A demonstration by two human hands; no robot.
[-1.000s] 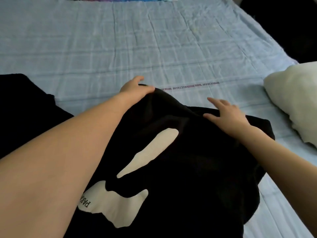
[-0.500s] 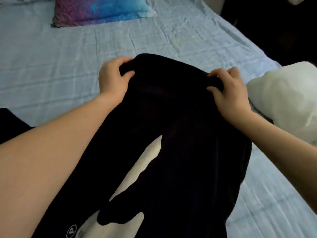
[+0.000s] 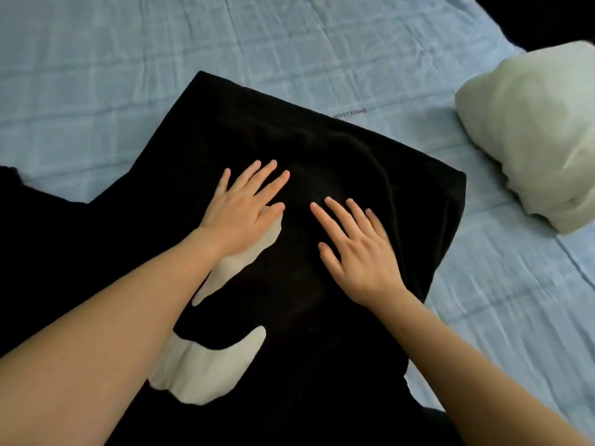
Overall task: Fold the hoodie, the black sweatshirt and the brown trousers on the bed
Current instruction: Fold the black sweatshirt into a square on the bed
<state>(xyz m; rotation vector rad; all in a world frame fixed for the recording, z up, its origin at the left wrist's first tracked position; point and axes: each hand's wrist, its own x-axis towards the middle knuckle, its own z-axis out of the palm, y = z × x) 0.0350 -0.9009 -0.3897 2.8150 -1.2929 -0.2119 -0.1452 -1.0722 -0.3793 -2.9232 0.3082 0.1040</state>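
A black sweatshirt (image 3: pixel 322 156) with a white print (image 3: pixel 209 368) lies spread flat on the bed, its far edge running from upper left to right. My left hand (image 3: pixel 244 207) rests palm down on its middle, fingers apart, partly over the white print. Just to the right, my right hand (image 3: pixel 357 249) also lies flat on the cloth with spread fingers. Neither hand grips anything. More black cloth (image 3: pixel 38 226) extends off to the left; I cannot tell whether it is a sleeve or another garment.
The bed carries a light blue checked sheet (image 3: pixel 193 43). A folded pale cream garment or pillow (image 3: pixel 531 133) sits at the right, near the bed's dark right edge (image 3: pixel 547 24).
Both hands held the sweatshirt's far edge and carried it forward; now they have let go and lie flat on the spread cloth. The view has tilted down.
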